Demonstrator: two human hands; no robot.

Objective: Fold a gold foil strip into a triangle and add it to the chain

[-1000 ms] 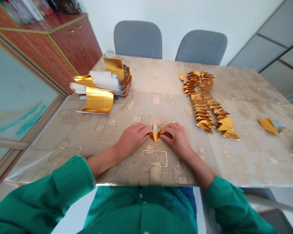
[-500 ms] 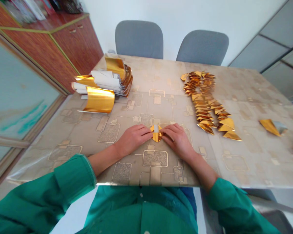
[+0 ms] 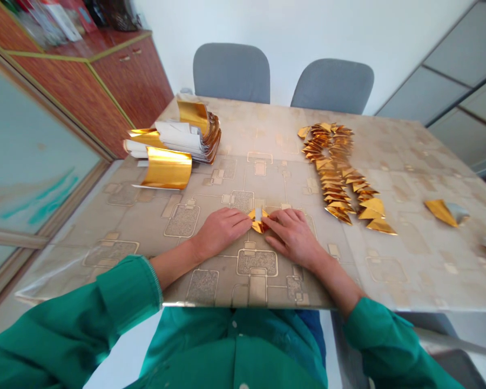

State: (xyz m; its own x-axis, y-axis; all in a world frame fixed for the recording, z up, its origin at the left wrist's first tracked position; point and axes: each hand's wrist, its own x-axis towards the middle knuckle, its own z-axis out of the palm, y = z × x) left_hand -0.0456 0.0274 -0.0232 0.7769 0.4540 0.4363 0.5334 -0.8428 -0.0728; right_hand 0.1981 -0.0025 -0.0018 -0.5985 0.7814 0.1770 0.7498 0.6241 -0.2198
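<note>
My left hand (image 3: 223, 231) pinches 1 folded gold paper (image 3: 259, 224) on the worktop (image 3: 283, 183); my right hand (image 3: 295, 236), thumb apart, touches it.

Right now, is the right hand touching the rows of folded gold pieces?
Apart. The head view shows patterned tablecloth between the right hand and the rows of folded gold pieces.

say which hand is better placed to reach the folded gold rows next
Probably the right hand: it is nearer the folded rows, while the left hand sits across the gold paper from them.
</note>
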